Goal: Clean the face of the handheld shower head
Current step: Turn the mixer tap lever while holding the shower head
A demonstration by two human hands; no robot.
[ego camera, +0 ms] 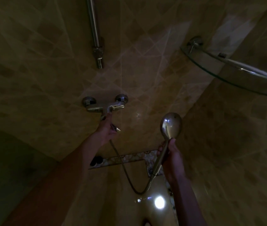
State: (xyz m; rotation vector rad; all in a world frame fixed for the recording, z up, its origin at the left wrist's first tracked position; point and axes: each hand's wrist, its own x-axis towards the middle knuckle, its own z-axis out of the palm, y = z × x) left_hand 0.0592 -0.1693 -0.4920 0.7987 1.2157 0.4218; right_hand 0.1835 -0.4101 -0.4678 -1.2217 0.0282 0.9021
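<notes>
The chrome handheld shower head (pixel 171 124) is held upright right of centre, its shiny back towards me and its face turned away. My right hand (pixel 172 156) grips its handle. A metal hose (pixel 130 180) loops from the handle's lower end up towards the wall mixer tap (pixel 105 106). My left hand (pixel 107 128) reaches up to the tap and is closed around its lever, fingertips on the metal. The room is dim and details are hard to make out.
A vertical chrome rail (pixel 95 31) runs down the tiled wall above the tap. A curved glass corner shelf (pixel 237 70) juts out at upper right. A patterned tile border (pixel 129 158) and a floor drain (pixel 150 170) lie below. A light reflects on the floor (pixel 159 202).
</notes>
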